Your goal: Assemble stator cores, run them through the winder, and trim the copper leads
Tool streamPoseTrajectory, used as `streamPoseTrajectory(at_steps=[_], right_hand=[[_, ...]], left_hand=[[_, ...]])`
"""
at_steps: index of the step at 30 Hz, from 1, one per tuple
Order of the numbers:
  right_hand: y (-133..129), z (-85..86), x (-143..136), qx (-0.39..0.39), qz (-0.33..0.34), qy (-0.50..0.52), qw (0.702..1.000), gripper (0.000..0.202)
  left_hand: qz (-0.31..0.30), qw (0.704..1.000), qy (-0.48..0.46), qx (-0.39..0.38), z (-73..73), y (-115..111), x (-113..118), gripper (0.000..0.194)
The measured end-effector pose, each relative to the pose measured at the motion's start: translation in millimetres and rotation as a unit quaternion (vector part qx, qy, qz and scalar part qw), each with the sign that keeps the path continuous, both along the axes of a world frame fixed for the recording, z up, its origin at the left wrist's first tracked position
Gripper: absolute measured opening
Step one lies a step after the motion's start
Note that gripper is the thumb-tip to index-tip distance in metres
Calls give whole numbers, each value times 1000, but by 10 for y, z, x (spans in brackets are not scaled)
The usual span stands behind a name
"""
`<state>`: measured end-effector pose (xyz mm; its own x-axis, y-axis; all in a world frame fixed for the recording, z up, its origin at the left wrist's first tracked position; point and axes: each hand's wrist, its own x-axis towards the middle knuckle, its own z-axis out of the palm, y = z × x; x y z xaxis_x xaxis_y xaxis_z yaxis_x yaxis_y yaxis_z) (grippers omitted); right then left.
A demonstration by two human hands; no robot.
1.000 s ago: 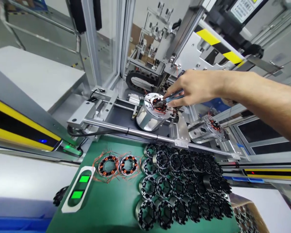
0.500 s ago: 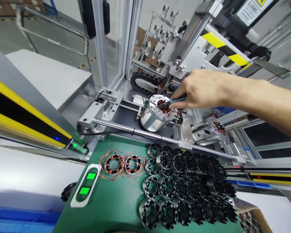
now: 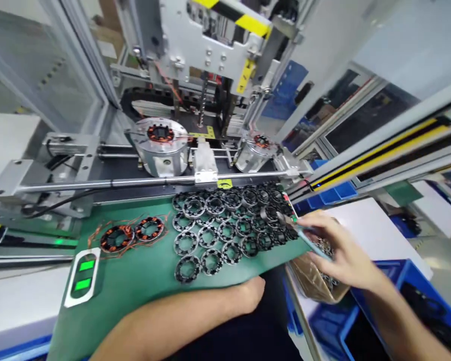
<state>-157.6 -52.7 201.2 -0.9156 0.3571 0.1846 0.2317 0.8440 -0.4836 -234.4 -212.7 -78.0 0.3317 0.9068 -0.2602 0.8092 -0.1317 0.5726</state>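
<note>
My right hand (image 3: pixel 338 253) grips a blue-handled tool (image 3: pixel 304 234) whose tip points at the right end of a cluster of black-and-silver stator cores (image 3: pixel 225 223) on the green mat (image 3: pixel 143 286). This hand hovers over a cardboard box (image 3: pixel 311 281) of metal parts beside the mat. My left hand (image 3: pixel 250 296) rests at the mat's front edge with its fingers curled out of sight, and its forearm crosses the bottom of the view. Two copper-wound stators (image 3: pixel 116 238) lie at the mat's left. A round metal fixture (image 3: pixel 160 145) on the machine holds another wound stator.
A second fixture (image 3: pixel 259 150) stands to the right on the same rail (image 3: pixel 108 183). A white pad with two lit green buttons (image 3: pixel 80 276) sits at the mat's front left. Blue bins (image 3: pixel 402 281) stand at the lower right. Yellow-striped guard bars flank the machine.
My right hand has pulled back from the fixture with the tool and come down to the right end of the cores. The view has swung right and my left arm has come into view.
</note>
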Motion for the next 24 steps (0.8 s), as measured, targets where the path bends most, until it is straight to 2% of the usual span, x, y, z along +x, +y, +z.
streamPoseTrajectory(at_steps=[2,4,5,7,10,12,14,17,20,22,24], right_hand=[[-110,-504,231,-37,-59,32,997,51],[-234,-915,298,-55,-80,50,994,53],[-291,-1070,291,-62,-84,55,993,56],[-373,-1275,241,-76,-82,62,992,64],[-381,-1381,170,-82,-67,74,992,70],[-326,-1395,144,-78,-53,83,992,68],[-262,-1418,125,-70,-40,92,993,66],[-201,-1496,109,-56,-32,104,993,64],[-149,-1558,128,-42,-45,120,991,59],[-69,-1544,150,-34,-67,132,988,57],[63,-1484,154,-25,-90,138,986,56]], left_hand=[[-26,999,27,-36,-65,54,-29,37],[-30,997,40,-57,-96,110,-97,40],[-22,997,41,-62,-94,126,-129,41],[7,997,32,-66,-53,102,-165,43],[69,995,-15,-72,58,-150,-154,52],[131,987,-59,-75,126,-483,-123,57],[212,969,-91,-87,157,-914,-96,53],[318,933,-111,-125,103,-1610,-88,51],[383,905,-109,-150,-28,-2199,-134,59],[421,888,-120,-143,-95,-2467,-186,65],[454,872,-137,-122,-104,-2598,-236,69]])
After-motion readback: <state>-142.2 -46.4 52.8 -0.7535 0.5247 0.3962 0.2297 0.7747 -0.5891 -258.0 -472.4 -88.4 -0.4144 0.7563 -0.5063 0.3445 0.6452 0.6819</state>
